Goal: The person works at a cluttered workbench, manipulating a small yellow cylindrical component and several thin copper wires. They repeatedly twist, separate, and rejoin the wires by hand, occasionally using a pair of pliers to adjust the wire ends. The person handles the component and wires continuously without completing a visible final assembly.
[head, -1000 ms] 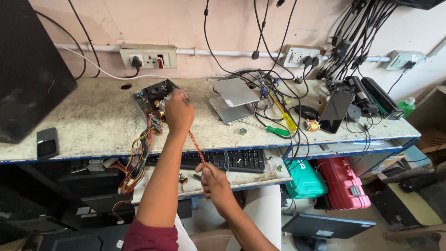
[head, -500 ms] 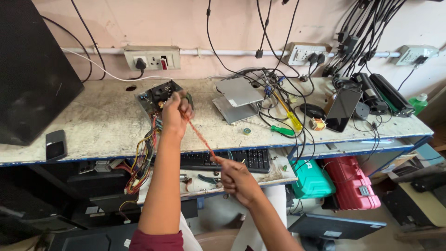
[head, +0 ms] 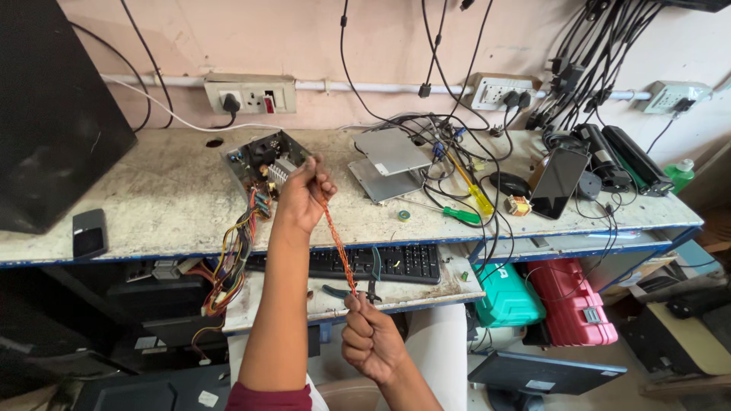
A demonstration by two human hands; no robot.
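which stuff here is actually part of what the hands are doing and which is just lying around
In hand:
- left hand and right hand, each gripping an end of the twisted orange wires
- open power supply unit with its wire bundle

Lying about:
- yellow screwdriver
- green screwdriver
- keyboard
- pliers
- phone

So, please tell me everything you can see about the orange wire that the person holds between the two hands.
The orange wire looks like thin strands twisted together, orange-red with lighter flecks. It is stretched nearly straight on a slant. Its upper end is pinched in the left hand, raised over the worktop; its lower end is gripped by the right hand, lower and closer to the camera. It hangs in the air in front of the keyboard without touching it. Where its ends lead is hidden by the fingers.
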